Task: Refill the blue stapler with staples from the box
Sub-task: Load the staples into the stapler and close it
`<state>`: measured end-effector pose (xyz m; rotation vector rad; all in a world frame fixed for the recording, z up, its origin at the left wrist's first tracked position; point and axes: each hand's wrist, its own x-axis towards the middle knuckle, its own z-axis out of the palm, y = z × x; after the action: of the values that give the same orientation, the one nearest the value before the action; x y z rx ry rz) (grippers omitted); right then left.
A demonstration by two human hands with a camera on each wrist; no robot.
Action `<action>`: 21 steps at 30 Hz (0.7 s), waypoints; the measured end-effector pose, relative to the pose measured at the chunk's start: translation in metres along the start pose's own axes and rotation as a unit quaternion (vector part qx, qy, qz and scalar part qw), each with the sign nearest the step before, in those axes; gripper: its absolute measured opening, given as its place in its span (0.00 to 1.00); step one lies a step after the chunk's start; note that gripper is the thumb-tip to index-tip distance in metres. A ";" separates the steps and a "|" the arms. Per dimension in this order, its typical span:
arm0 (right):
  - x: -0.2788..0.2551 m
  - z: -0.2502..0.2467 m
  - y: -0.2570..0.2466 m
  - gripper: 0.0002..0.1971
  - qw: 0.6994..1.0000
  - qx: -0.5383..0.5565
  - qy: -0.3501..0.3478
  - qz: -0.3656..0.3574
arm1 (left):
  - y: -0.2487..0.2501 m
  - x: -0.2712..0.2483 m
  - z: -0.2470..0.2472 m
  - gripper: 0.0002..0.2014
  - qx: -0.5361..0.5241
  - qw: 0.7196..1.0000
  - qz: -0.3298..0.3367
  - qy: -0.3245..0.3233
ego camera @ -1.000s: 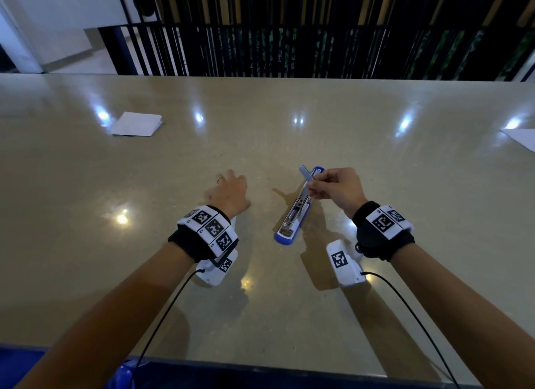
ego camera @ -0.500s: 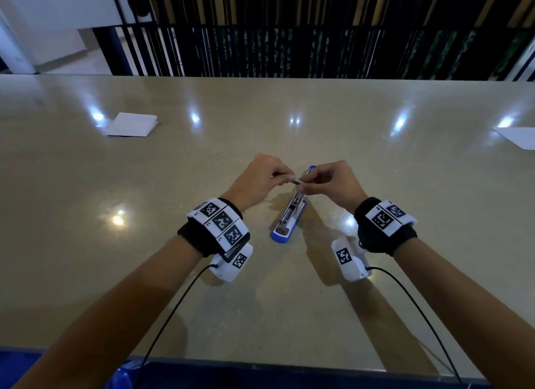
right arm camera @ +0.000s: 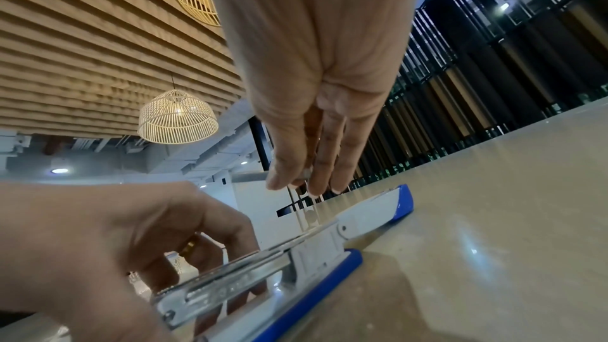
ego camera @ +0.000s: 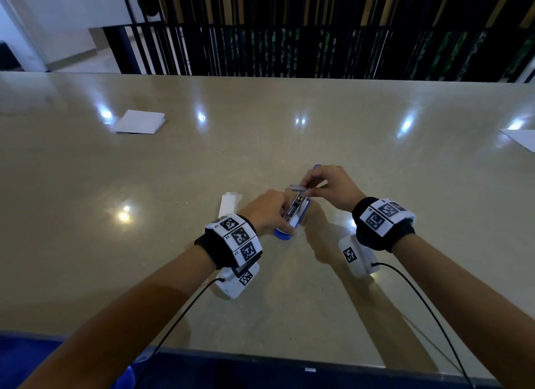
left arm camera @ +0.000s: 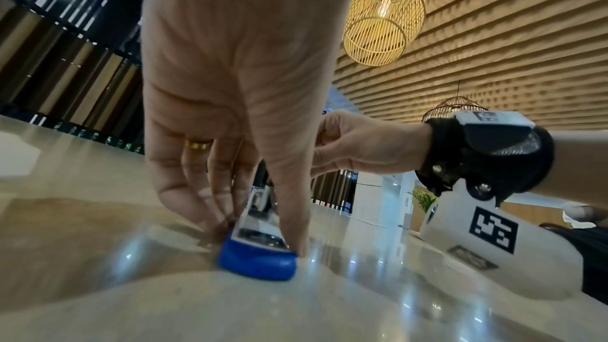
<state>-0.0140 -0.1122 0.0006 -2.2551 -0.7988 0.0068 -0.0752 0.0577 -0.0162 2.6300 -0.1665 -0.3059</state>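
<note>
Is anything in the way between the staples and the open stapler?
Nothing visible. The right hand pinches the staple strip just above the opened blue stapler. The left hand grips the stapler's sides, leaving the metal channel uncovered.

One stapler (ego camera: 292,217), two paper sheets (ego camera: 141,122).

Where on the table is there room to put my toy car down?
Bare table lies between the forearms, near the front edge, and widely between the folded paper and the sheet at the right edge. It is crowded around the blue stapler, where the left hand, right hand and staple box sit.
</note>
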 end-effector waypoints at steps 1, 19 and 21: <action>0.000 0.000 -0.001 0.08 1.000 0.000 0.003 0.002 | -0.001 0.000 -0.002 0.22 0.003 1.000 0.004 0.001; 0.009 0.025 -0.016 0.10 0.991 -0.098 -0.092 -0.017 | -0.019 0.004 -0.016 0.16 -0.026 0.996 -0.037 0.075; 0.009 0.026 -0.017 0.10 0.990 -0.106 -0.091 -0.019 | -0.020 0.004 -0.016 0.16 -0.026 0.996 -0.038 0.075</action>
<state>-0.0215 -0.0817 -0.0053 -2.4644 -0.9782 0.1165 -0.0658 0.0814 -0.0130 2.5999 -0.0082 -0.1348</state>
